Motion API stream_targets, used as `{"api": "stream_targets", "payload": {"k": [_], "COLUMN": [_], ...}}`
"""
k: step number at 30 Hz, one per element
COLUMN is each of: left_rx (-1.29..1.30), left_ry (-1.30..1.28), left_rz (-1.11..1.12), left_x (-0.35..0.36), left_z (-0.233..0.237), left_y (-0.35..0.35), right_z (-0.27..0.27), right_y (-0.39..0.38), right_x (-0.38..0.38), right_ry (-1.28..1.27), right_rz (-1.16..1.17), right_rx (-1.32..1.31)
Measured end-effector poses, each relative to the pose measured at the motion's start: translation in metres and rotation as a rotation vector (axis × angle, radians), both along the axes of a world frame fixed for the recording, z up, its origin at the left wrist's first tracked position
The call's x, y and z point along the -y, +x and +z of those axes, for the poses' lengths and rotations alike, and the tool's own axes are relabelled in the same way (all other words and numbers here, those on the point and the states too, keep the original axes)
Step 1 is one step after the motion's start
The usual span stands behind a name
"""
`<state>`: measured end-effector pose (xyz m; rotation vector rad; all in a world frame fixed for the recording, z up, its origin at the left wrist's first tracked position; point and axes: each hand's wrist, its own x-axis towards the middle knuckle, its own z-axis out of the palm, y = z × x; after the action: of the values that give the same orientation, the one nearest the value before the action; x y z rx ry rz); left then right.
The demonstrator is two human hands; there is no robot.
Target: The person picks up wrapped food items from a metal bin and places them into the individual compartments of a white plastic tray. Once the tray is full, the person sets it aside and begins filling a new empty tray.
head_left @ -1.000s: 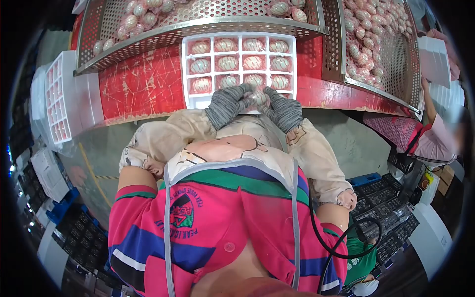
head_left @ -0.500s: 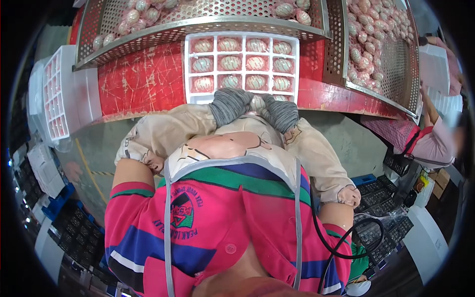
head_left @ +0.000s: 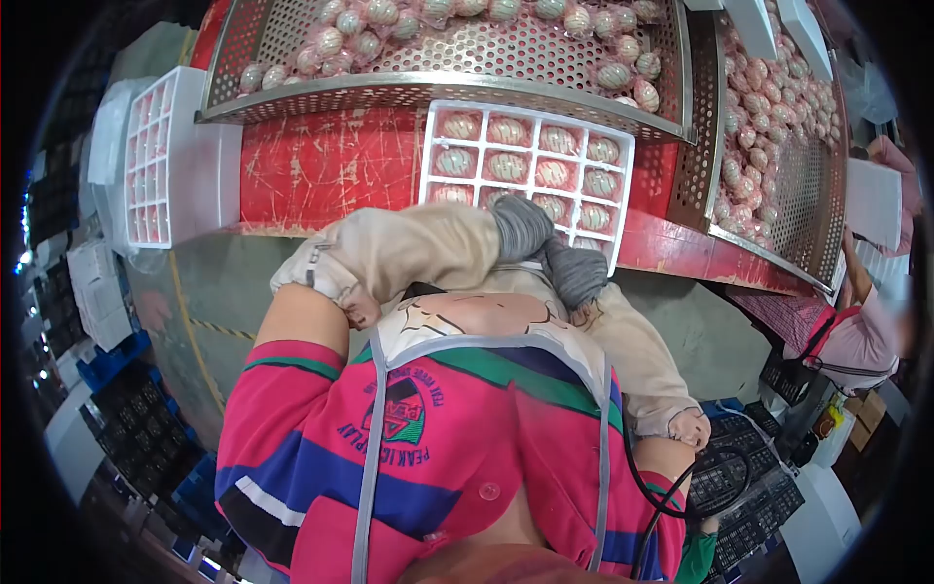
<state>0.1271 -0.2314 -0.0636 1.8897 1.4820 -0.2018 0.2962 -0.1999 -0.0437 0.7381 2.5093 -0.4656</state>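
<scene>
A white foam tray [head_left: 435, 146] with a grid of compartments sits slightly tilted on the red table, holding wrapped egg-shaped things [head_left: 553, 173], pale with streaks, on a pinkish lining. My left hand [head_left: 523, 227], in a grey knitted covering, reaches over the tray's near edge and covers part of the front compartments. Close beside it and nearer my body is my right hand [head_left: 576, 271], covered in the same grey knit, at the tray's near right corner. The two hands touch or nearly touch. Their fingers are hidden, as is anything between them.
Behind the tray stands a perforated metal trough [head_left: 467, 92] with many wrapped egg-shaped things. Another perforated trough [head_left: 778, 248] stands at right. Filled white trays [head_left: 156, 156] are stacked on the left. A person in pink [head_left: 856, 331] works at the far right.
The view has shifted, so the table and tray appear further right and lower. My hands have drawn closer together, and the wrapped thing seen between them is now hidden.
</scene>
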Motion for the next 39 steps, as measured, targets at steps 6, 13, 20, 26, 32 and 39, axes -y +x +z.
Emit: {"api": "stream_targets", "payload": {"k": [6,13,20,26,32,39], "left_rx": [-0.022,-0.367,1.009,0.441,0.631,-0.181], "left_ry": [1.09,0.552,0.538,0.369,0.506,0.249], "left_rz": [0.515,0.743,0.875,0.612,0.669,0.341], "left_x": [-0.044,-0.113,-0.039,0.075,0.112,0.096], "left_z": [0.031,0.034,0.104,0.044,0.016,0.018], "left_y": [-0.193,-0.331,-0.242,-0.058,-0.041,-0.036], "right_z": [-0.007,-0.019,-0.008,0.033,0.033,0.007], "right_y": [-0.009,-0.021,-0.004,-0.003,-0.027,-0.041], "right_x": [-0.003,-0.009,-0.01,0.016,0.032,0.035], "right_ry": [0.075,-0.02,-0.119,-0.186,-0.089,0.016], "right_rz": [0.126,0.071,-0.183,-0.482,-0.159,-0.031], "right_rx": [-0.11,-0.138,-0.346,-0.568,-0.141,-0.117]}}
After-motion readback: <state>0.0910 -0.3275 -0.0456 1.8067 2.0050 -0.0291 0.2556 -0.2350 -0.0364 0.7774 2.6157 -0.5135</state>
